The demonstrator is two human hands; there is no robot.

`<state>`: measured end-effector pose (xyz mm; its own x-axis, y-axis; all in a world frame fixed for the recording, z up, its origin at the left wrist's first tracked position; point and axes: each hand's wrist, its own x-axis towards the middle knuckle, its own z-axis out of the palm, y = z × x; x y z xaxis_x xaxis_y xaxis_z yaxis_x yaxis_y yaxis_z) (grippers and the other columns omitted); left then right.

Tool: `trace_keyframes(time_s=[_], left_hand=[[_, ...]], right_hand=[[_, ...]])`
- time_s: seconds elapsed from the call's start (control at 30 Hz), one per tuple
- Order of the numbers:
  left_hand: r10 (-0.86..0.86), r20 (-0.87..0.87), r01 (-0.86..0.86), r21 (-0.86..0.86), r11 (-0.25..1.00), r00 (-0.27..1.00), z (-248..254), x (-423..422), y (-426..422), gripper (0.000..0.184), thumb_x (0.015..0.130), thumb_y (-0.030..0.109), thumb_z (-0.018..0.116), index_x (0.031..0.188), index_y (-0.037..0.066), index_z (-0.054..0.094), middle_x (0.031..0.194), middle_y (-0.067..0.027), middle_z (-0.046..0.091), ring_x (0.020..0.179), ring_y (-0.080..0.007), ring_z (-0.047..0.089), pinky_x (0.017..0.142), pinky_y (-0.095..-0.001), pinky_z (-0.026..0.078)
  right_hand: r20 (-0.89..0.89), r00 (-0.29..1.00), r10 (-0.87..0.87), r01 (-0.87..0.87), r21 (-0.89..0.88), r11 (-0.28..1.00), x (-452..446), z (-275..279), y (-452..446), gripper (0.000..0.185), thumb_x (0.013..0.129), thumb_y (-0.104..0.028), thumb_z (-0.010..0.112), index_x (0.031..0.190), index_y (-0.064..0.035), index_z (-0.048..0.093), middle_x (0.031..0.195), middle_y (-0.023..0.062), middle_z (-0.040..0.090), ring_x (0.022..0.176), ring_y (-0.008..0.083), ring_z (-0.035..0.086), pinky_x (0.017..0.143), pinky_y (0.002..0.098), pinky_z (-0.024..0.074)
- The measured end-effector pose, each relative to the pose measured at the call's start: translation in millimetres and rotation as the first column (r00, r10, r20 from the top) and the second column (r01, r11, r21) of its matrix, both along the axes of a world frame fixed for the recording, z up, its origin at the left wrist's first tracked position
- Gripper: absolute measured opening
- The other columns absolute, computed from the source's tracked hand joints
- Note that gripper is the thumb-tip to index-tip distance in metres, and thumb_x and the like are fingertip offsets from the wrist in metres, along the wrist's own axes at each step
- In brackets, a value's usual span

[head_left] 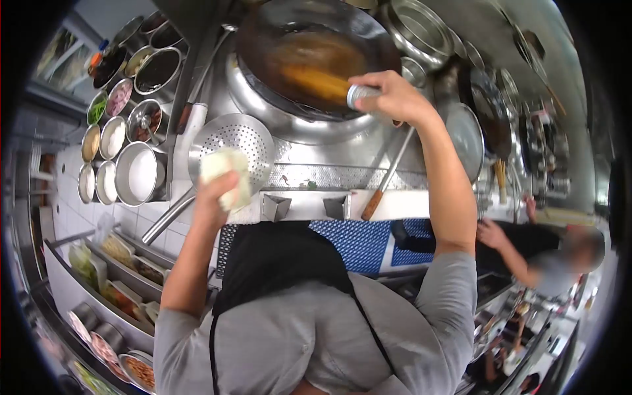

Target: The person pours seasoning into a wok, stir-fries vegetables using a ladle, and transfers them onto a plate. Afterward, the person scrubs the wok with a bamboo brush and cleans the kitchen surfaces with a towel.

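My right hand (395, 97) had its fingers wrapped round the banded end of a brush (316, 82), no gap to speak of. Brush reached left into the wok (253, 43), long part down in brownish liquid (322, 47); gripped at the near end, likely to keep my fingers out of the wet. Wok sat in its ring at the table's (309, 155) back edge, the round seat presumably there to steady the curved bottom.

My left hand (214, 197) had its fingers bent over a folded pale cloth (225, 172), thumb side hidden, so couldn't tell how tight. Folded, maybe, for a thicker pad. Cloth was above the strainer (234, 128) at the table's front left corner; touching or apart, couldn't tell. Strainer handle stuck out past the front edge, probably for easy grabbing.

Wooden-handled tool (394, 168) lay right of centre, grip at the front edge, nearest me. Pots (139, 176) stood beyond the table's left edge, apart from the wok, likely to stay within arm's reach. Another person (526, 253) was off to the right.
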<state>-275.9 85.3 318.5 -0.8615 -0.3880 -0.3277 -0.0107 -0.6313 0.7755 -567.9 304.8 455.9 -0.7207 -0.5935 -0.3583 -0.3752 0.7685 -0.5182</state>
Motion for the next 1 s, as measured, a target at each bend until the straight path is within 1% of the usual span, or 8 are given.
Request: trace_keyframes(time_s=[0.07,0.3,0.5,0.57,0.63,0.8,0.9,1.0], left_hand=[[0.177,0.078,-0.178,0.003,0.984,0.981,-9.1,32.1,-20.1,0.06,0.076,0.018,0.071,0.127,-0.002,0.048,0.107,-0.0125,0.061,0.094,-0.0224,0.062,0.081,-0.0364,0.052],[0.248,0.208,-0.261,0.038,0.965,0.946,-42.5,60.1,-30.2,0.066,0.072,0.026,0.074,0.127,-0.002,0.048,0.109,-0.0119,0.06,0.098,-0.0226,0.061,0.082,-0.0351,0.05],[0.243,0.13,-0.252,0.056,0.966,0.961,-26.8,66.0,-43.9,0.07,0.07,0.028,0.076,0.126,-0.003,0.049,0.107,-0.0134,0.062,0.094,-0.0241,0.062,0.08,-0.0355,0.051],[0.247,0.129,-0.25,0.01,0.968,0.961,-23.1,56.6,-44.3,0.07,0.068,0.029,0.078,0.124,-0.003,0.05,0.104,-0.0122,0.063,0.091,-0.0227,0.063,0.076,-0.0337,0.052],[0.142,0.13,-0.14,-0.023,0.99,0.981,-9.8,43.9,-47.5,0.069,0.067,0.029,0.079,0.123,-0.002,0.051,0.102,-0.011,0.063,0.09,-0.0215,0.063,0.076,-0.0326,0.051],[0.155,0.067,-0.152,-0.049,0.987,0.986,-12.0,54.9,-58.6,0.068,0.065,0.025,0.08,0.12,-0.002,0.053,0.099,-0.0105,0.063,0.086,-0.0203,0.063,0.074,-0.0313,0.052],[0.127,0.033,-0.124,-0.092,0.988,0.991,-14.2,51.4,-68.4,0.067,0.065,0.025,0.08,0.121,-0.003,0.053,0.102,-0.0112,0.064,0.087,-0.0202,0.064,0.075,-0.0317,0.052],[-0.13,-0.011,0.123,-0.25,0.96,0.991,12.0,10.5,-49.1,0.058,0.068,0.026,0.08,0.114,-0.001,0.058,0.095,-0.0076,0.065,0.084,-0.0137,0.063,0.075,-0.0283,0.052]], right_hand=[[0.029,0.999,0.032,-0.035,0.101,0.994,-9.0,-8.5,-42.3,0.055,0.068,-0.027,0.073,0.122,-0.0196,0.065,0.107,0.0093,0.069,0.087,0.0254,0.067,0.055,0.0401,0.0567],[0.084,0.972,-0.22,0.231,-0.175,0.957,-81.5,-98.9,-115.5,0.057,0.068,-0.022,0.075,0.123,-0.0149,0.063,0.104,0.0101,0.069,0.088,0.026,0.068,0.056,0.0389,0.0581],[-0.214,0.977,0.004,-0.018,-0.063,0.998,-14.7,-76.8,-107.7,0.053,0.071,-0.025,0.072,0.121,-0.0107,0.062,0.106,0.0155,0.069,0.079,0.0295,0.071,0.048,0.0371,0.0554],[-0.048,0.97,-0.238,0.235,-0.062,0.97,-64.2,-78.7,-153.5,0.05,0.07,-0.023,0.071,0.118,-0.0102,0.063,0.105,0.0177,0.068,0.096,0.0286,0.068,0.055,0.0394,0.0592],[0.001,0.895,-0.446,0.42,-0.335,0.843,-96.2,-103.6,-172.6,0.047,0.072,-0.023,0.072,0.115,-0.0088,0.063,0.102,0.0138,0.068,0.088,0.0272,0.067,0.049,0.0426,0.0568],[0.078,0.994,-0.077,0.085,-0.103,0.991,-7.5,-54.1,-123.2,0.056,0.069,-0.025,0.075,0.122,-0.0111,0.062,0.102,0.0099,0.068,0.087,0.0257,0.066,0.05,0.0407,0.0561],[-0.277,0.937,0.214,-0.179,0.147,0.973,-19.3,-44.7,-89.4,0.063,0.065,-0.028,0.075,0.125,-0.0113,0.062,0.117,0.0102,0.067,0.101,0.0302,0.066,0.061,0.0454,0.0581],[-0.079,0.964,-0.253,0.26,0.108,0.96,-57.9,-67.5,-125.2,0.056,0.067,-0.027,0.076,0.121,-0.0236,0.063,0.114,0.0092,0.067,0.102,0.0284,0.064,0.064,0.0433,0.0588]])
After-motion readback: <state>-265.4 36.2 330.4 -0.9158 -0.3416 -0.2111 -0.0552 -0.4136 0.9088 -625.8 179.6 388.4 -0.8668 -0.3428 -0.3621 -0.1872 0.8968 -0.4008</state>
